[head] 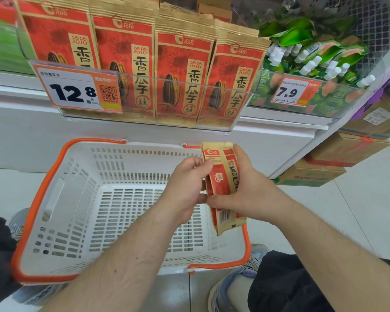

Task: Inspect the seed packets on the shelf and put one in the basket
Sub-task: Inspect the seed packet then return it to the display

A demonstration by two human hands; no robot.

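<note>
A red and tan seed packet (221, 176) hangs upright over the right side of the white basket (81, 199) with orange handles. My right hand (245, 190) grips the packet from the right, thumb across its lower front. My left hand (185, 188) pinches its left edge. The packet is turned nearly edge-on, partly folded. Several matching seed packets (182, 70) stand in rows in a clear shelf tray (144, 122) above. The basket holds nothing and stands on the floor.
A price tag reading 12.8 (77, 88) is fixed on the tray's front. Green pouches with white caps (313, 61) fill the neighbouring tray on the right. Cardboard boxes (347, 149) are stacked at the right. My shoes (232, 287) and knees flank the basket.
</note>
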